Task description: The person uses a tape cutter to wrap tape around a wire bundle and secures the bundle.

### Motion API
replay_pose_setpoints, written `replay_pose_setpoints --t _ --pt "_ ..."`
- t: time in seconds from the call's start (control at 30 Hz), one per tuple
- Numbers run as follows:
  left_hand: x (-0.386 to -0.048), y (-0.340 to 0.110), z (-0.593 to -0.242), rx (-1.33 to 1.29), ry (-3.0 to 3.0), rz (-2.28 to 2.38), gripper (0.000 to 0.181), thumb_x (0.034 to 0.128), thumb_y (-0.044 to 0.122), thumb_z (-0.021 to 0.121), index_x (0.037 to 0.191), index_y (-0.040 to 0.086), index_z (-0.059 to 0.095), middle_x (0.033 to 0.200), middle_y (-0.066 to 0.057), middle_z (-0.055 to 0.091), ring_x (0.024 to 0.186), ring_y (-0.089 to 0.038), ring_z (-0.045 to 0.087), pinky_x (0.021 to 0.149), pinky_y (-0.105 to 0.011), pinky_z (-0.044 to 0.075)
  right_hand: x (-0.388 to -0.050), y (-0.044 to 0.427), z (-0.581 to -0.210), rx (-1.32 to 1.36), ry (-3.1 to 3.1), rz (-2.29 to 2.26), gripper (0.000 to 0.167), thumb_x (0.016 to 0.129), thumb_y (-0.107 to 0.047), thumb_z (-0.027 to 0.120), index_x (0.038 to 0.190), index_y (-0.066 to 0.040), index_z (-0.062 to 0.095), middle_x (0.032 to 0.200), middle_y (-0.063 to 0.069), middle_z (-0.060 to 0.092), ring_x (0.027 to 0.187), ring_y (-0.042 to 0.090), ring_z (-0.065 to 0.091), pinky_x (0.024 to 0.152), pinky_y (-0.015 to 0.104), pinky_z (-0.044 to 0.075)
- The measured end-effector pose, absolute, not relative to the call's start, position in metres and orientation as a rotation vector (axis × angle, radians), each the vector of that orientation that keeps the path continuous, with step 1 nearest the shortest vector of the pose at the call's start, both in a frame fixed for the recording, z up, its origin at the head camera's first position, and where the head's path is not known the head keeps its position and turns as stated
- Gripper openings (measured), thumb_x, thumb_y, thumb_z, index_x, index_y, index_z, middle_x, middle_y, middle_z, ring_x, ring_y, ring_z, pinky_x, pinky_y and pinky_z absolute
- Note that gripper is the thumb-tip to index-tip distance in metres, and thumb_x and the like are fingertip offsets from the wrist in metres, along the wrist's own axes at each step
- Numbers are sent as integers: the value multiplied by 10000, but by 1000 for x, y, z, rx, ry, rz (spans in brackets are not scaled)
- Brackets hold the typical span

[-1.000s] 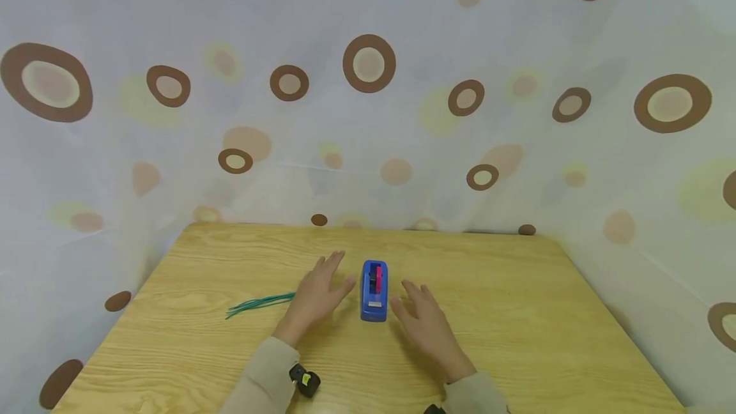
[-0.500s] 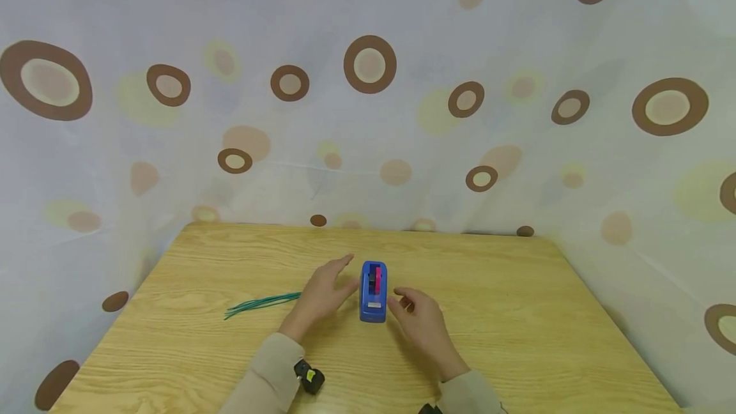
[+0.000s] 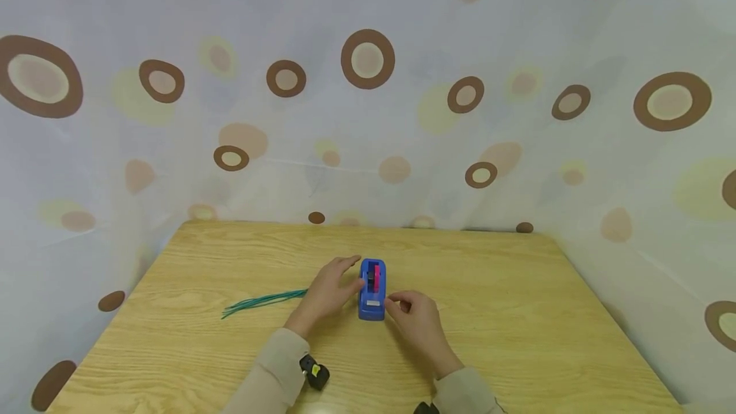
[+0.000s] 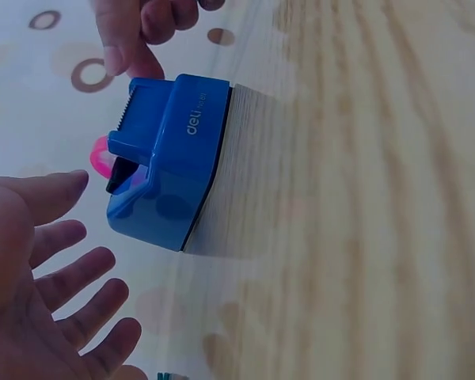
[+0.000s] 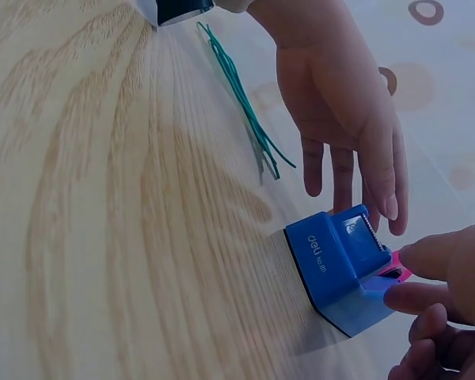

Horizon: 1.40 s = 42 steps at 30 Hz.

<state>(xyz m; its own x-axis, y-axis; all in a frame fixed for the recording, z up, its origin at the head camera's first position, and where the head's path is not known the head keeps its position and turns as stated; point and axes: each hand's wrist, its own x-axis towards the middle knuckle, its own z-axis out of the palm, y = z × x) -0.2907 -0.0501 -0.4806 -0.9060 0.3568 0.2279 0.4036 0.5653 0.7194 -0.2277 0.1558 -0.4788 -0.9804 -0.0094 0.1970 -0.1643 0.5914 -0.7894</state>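
In the head view, the left hand [image 3: 326, 294] hides one end of the green strings [image 3: 259, 303], while the bottom edge cuts off the black device [image 3: 426, 409] and the worktop [image 3: 517, 337]. The left wrist view crops both hands. Whether the right hand [image 3: 418, 323] touches the tape dispenser [image 3: 371, 312] is unclear.

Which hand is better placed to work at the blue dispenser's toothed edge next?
Probably the right hand: its thumb and forefinger are close to the dispenser's toothed edge. The left hand is nearer the pink roll, fingers spread, so steadying may suit it better.
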Motion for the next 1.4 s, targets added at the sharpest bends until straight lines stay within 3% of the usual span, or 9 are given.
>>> replay_pose_setpoints --t 0.23,0.53,0.77,1.4 --pt "-293 -46 -479 -653 -2778 -1295 513 998 259 611 1478 146 469 1448 -122 477 1337 -329 439 1060 -511 366 -233 153 -483 152 -2647 1389 166 917 -173 711 969 -25 767 652 -25 466 629 133 440 561 251 338" --pt "-295 -44 -481 -694 -2768 -1255 469 988 206 628 1437 123 523 1397 -144 509 1254 -325 516 1017 -482 420 -239 151 -489 134 -2626 1512 147 914 -179 714 902 -43 768 649 -27 507 626 125 463 539 231 362" --pt "-296 -43 -482 -717 -2761 -1248 451 980 196 640 1411 97 551 1373 -135 521 1210 -307 547 989 -458 450 -241 149 -488 58 -2610 1661 151 920 -152 706 934 -13 763 726 -5 576 689 143 494 557 232 407" --pt "-299 -41 -483 -714 -2760 -1216 473 933 160 705 1381 77 581 1346 -121 537 1158 -297 579 952 -441 479 -244 146 -490 -112 -2430 2005 168 890 -86 725 958 67 735 684 -20 518 633 107 417 531 218 338"
